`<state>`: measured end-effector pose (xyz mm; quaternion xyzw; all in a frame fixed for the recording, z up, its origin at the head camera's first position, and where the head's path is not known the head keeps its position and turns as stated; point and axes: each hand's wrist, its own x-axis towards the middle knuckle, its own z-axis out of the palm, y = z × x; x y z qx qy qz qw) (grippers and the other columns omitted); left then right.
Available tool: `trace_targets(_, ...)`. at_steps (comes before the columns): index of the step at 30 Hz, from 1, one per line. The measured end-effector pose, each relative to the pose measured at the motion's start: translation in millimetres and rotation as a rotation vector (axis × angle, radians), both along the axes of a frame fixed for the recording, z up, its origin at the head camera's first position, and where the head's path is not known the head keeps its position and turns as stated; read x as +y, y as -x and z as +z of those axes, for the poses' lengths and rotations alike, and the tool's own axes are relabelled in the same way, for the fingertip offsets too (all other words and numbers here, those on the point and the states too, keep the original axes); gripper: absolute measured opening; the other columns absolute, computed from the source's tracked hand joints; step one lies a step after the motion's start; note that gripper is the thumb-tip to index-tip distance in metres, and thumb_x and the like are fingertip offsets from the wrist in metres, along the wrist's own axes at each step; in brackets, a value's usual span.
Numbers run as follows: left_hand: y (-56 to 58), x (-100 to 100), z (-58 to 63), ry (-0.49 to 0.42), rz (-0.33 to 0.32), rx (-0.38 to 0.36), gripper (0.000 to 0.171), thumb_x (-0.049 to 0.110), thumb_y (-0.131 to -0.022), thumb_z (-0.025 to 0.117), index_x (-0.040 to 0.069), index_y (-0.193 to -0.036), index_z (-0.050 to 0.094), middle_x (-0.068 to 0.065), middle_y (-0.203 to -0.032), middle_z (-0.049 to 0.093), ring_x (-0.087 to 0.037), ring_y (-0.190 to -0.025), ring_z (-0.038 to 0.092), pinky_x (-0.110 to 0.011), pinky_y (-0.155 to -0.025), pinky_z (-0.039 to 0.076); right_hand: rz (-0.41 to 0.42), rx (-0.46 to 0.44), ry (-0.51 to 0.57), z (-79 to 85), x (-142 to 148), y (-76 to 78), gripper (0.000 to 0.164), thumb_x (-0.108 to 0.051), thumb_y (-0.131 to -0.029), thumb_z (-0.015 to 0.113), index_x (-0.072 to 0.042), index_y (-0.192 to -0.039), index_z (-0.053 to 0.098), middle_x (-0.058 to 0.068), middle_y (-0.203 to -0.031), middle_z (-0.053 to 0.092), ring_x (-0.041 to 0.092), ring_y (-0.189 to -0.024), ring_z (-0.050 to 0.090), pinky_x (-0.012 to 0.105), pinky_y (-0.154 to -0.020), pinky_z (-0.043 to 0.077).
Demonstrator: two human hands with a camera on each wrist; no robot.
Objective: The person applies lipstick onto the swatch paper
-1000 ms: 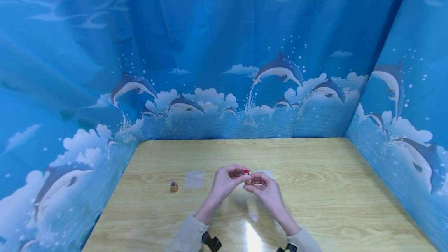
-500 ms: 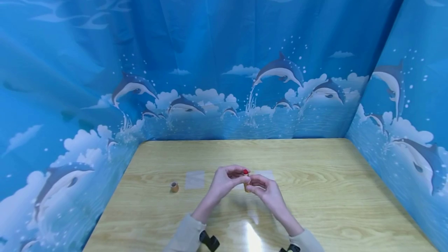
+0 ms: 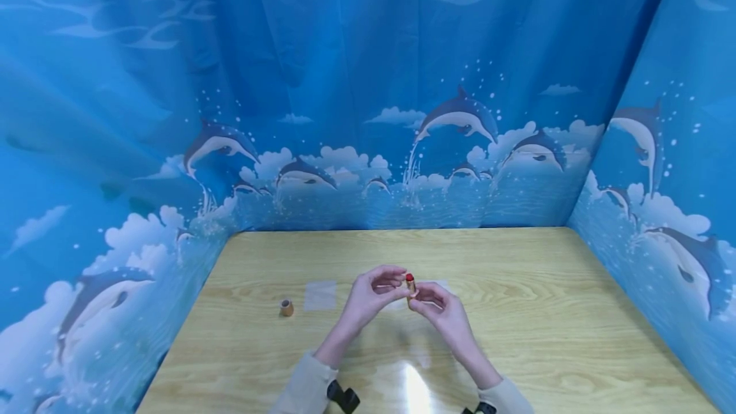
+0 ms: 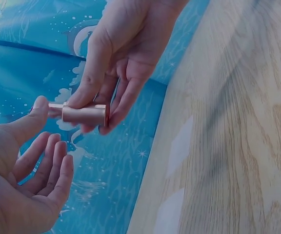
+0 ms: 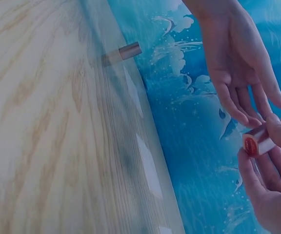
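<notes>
Red lipstick [image 3: 411, 284] raised in the right hand [image 3: 448, 319]

The lipstick is held above the wood-grain table [image 3: 552, 318], close to upright, red tip at the top. The right hand pinches its metallic tube low down between thumb and fingers; in the right wrist view a red label [image 5: 250, 146] shows on the base. The left hand [image 3: 368, 299] is beside it with fingers loosely bent and spread apart, gripping nothing. Its thumb tip overlaps the red end in the left wrist view (whether it touches, I cannot tell).

Off to the left on the table, well apart from both hands, the lipstick cap [image 3: 287, 308] stands with its open end up. Near it lies a white square [image 3: 319, 295], and another white patch [image 3: 441, 284] is partly hidden behind the right hand. A blue dolphin-print curtain [image 3: 356, 82] hangs around the table.
</notes>
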<state>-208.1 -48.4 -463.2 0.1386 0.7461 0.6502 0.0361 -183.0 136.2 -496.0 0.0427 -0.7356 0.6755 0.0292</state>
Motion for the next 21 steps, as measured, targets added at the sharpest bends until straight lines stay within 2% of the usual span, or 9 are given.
trace_targets(3, 0.3, -2, -0.9, 0.021, 0.007, 0.013, 0.038, 0.022, -0.089, 0.08, 0.008, -0.123, 0.07, -0.009, -0.113, 0.073, -0.022, -0.104, 0.068, -0.029, -0.092, 0.058, -0.032, 0.001, 0.015, 0.0, 5, 0.9, 0.036, -0.002, -0.085, 0.079, 0.002, -0.118, 0.067, 0.016, -0.111, 0.07, 0.011, -0.095, 0.069, 0.024, -0.088, 0.059)
trace_targets(4, 2.6, -3, -5.3, 0.024, 0.006, 0.016, 0.037, 0.024, -0.089, 0.08, 0.011, -0.123, 0.07, -0.007, -0.113, 0.073, -0.018, -0.103, 0.068, -0.027, -0.091, 0.058, -0.038, -0.004, 0.02, 0.2, 7, 1.2, 0.036, -0.002, -0.085, 0.079, 0.003, -0.119, 0.066, 0.017, -0.112, 0.07, 0.011, -0.095, 0.069, 0.024, -0.087, 0.059)
trace_targets(9, 3.5, -3, -6.5, 0.038, 0.012, 0.035, 0.032, 0.023, -0.094, 0.075, 0.009, -0.122, 0.07, -0.007, -0.113, 0.073, -0.019, -0.103, 0.068, -0.029, -0.091, 0.059, -0.06, -0.03, 0.031, 1.1, 14, 2.0, 0.036, -0.004, -0.087, 0.078, 0.002, -0.12, 0.065, 0.016, -0.114, 0.069, 0.011, -0.095, 0.069, 0.024, -0.086, 0.059)
trace_targets(17, 5.2, 2, -8.1, 0.1, 0.043, 0.067, 0.024, 0.026, -0.099, 0.068, 0.011, -0.117, 0.073, -0.005, -0.111, 0.074, -0.019, -0.102, 0.069, -0.029, -0.089, 0.059, -0.096, 0.006, 0.024, 3.1, 27, 3.6, 0.036, -0.004, -0.088, 0.077, 0.004, -0.121, 0.064, 0.016, -0.11, 0.071, 0.009, -0.093, 0.069, 0.022, -0.085, 0.059)
trace_targets(21, 4.4, 6, -10.1, 0.141, 0.04, 0.092, 0.021, 0.022, -0.101, 0.065, 0.011, -0.117, 0.073, -0.005, -0.113, 0.074, -0.02, -0.103, 0.069, -0.028, -0.088, 0.06, -0.111, 0.019, 0.012, 3.2, 35, 5.6, 0.036, -0.006, -0.089, 0.077, 0.005, -0.121, 0.064, 0.017, -0.11, 0.072, 0.008, -0.094, 0.069, 0.02, -0.084, 0.058)
